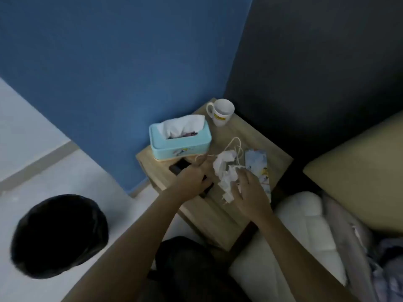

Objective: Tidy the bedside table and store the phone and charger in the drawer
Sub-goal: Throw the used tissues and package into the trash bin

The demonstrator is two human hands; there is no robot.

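While both hands work over the bedside table (257, 136), the left hand (192, 182) is curled over the dark phone (181, 166); whether it grips is unclear. The right hand (248, 188), half open, gathers crumpled tissues (224, 168) lying on the white charger cable (234, 147). The phone's long axis runs diagonally, nearest the left hand. The mug (221, 112) carries a yellow label, unreadable.

Both bare forearms rise from the lower edge of the frame toward its centre, converging as they go. The left hand (192, 182) lies just left of centre, back upward, fingers curled under and thumb pointing up-frame. The right hand (250, 192) sits just beside it to the right, back upward, fingers bent and loosely closed in a grip near its fingertips.
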